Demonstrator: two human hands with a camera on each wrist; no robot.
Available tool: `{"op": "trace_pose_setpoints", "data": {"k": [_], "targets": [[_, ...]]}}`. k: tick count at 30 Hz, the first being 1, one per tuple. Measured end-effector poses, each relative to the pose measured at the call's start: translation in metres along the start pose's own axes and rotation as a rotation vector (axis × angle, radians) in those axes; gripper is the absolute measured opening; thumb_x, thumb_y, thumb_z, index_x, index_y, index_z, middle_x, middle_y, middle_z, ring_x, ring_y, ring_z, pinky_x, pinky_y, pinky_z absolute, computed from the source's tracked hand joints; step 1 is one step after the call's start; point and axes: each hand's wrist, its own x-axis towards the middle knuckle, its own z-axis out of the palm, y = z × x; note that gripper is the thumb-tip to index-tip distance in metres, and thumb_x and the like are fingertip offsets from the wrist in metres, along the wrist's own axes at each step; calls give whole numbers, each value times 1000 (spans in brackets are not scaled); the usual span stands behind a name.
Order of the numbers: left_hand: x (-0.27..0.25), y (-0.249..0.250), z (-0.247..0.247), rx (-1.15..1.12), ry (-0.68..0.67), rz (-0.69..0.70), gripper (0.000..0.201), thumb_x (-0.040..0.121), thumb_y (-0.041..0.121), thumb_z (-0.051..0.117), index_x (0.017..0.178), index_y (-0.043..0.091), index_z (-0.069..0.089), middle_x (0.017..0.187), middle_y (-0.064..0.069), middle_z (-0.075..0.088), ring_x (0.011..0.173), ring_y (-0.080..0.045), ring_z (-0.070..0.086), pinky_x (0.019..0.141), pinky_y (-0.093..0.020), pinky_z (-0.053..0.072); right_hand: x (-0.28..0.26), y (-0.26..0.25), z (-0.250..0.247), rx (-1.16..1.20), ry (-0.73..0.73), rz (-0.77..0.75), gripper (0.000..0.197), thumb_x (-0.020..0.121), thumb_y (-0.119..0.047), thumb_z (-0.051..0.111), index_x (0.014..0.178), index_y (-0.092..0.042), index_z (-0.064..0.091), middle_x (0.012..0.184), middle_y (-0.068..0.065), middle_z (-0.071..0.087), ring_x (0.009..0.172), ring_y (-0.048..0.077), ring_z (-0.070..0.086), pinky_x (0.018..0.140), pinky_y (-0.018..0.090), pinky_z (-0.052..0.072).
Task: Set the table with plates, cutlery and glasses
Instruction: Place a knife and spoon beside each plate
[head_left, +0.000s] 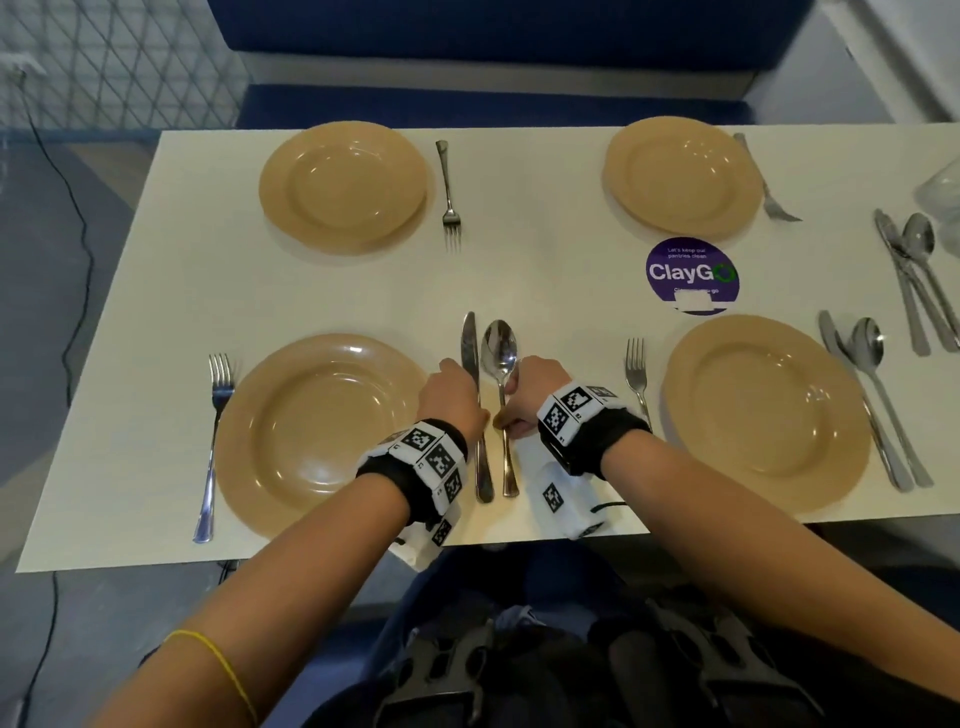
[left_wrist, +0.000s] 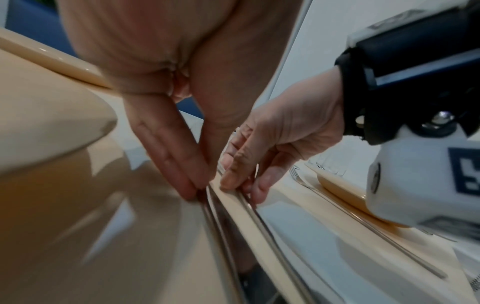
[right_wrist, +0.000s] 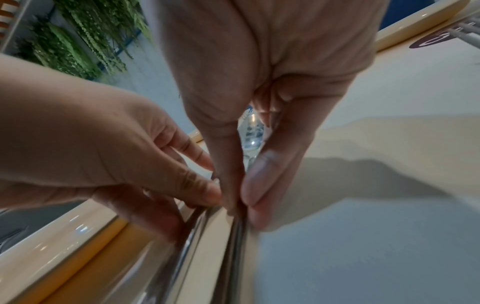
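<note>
Right of the near-left tan plate (head_left: 322, 436) a knife (head_left: 469, 343) and a spoon (head_left: 500, 348) lie side by side on the cream table (head_left: 545, 270). A fork (head_left: 215, 441) lies on that plate's left. My left hand (head_left: 452, 395) pinches the knife handle (left_wrist: 221, 226) between thumb and fingers (left_wrist: 179, 174). My right hand (head_left: 524, 395) pinches the spoon handle (right_wrist: 233, 246) between thumb and forefinger (right_wrist: 257, 185). Both pieces rest on the table, and the two hands almost touch.
A far-left plate (head_left: 343, 187) has a fork (head_left: 449, 192) beside it, as does the far-right plate (head_left: 680, 176). The near-right plate (head_left: 763, 410) has a fork, knife and spoon. Loose cutlery (head_left: 914, 270) and glass (head_left: 943, 192) sit at the right edge, near a purple sticker (head_left: 692, 273).
</note>
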Motion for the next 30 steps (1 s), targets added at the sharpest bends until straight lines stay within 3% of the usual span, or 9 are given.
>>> {"op": "trace_pose_setpoints", "data": {"k": [2, 3, 5, 10, 13, 17, 20, 25, 30], "targets": [[-3, -2, 2, 2, 5, 6, 54, 83, 16, 70, 123, 0, 37, 121, -19, 55, 110, -33, 56, 82, -32, 46, 0, 1, -1, -27, 30, -6, 21, 71, -19, 77, 83, -9, 64, 88, 11, 74, 81, 23, 71, 73, 34, 60], [-4, -3, 3, 3, 5, 10, 54, 83, 15, 70, 123, 0, 37, 120, -19, 56, 109, -33, 57, 81, -31, 45, -2, 1, -2, -37, 54, -7, 18, 72, -20, 75, 82, -10, 64, 88, 8, 73, 80, 20, 69, 65, 29, 57], [-8, -4, 6, 13, 7, 19, 54, 82, 15, 70, 123, 0, 38, 119, -18, 56, 108, -33, 58, 78, -30, 44, -3, 2, -1, -50, 104, -18, 20, 75, -19, 72, 90, -6, 67, 91, 6, 70, 80, 18, 64, 52, 21, 45], [-14, -9, 9, 39, 37, 23, 47, 84, 13, 68, 121, 0, 41, 117, -18, 58, 106, -32, 59, 73, -29, 42, -8, 4, 9, -21, 114, -39, 24, 76, -13, 68, 97, -2, 68, 98, 13, 71, 92, 25, 67, 71, 28, 52], [-16, -14, 7, 61, 60, 21, 44, 85, 12, 67, 121, 1, 43, 116, -17, 59, 105, -31, 59, 74, -28, 43, -13, 5, 17, -28, 100, -53, 23, 76, -15, 69, 97, -4, 67, 99, 11, 70, 88, 22, 63, 64, 25, 47], [-17, -18, 5, 98, 79, 35, 38, 86, 10, 65, 119, 1, 48, 115, -15, 61, 106, -28, 59, 72, -26, 41, -17, 5, 24, -32, 88, -62, 11, 77, -15, 69, 81, -13, 60, 87, 5, 64, 77, 18, 57, 51, 19, 38], [-18, -19, 5, 108, 84, 49, 34, 86, 8, 64, 117, 2, 50, 112, -15, 61, 104, -28, 59, 75, -28, 45, -17, 3, 27, -22, 86, -69, 18, 77, -14, 69, 70, -16, 52, 83, 5, 61, 75, 18, 55, 51, 19, 37], [-25, -23, 6, 164, 71, 84, 32, 87, 7, 63, 115, 2, 51, 112, -14, 61, 104, -28, 58, 77, -28, 44, -21, -2, 29, 8, 98, -87, 12, 80, -12, 67, 83, -12, 55, 100, 13, 70, 80, 21, 59, 70, 27, 47], [-28, -26, 5, 213, 63, 106, 24, 87, 9, 62, 109, 3, 55, 109, -13, 63, 102, -26, 59, 77, -27, 44, -24, -5, 29, -3, 109, -99, 13, 79, -13, 69, 84, -12, 57, 105, 14, 70, 84, 22, 61, 62, 24, 42]]}}
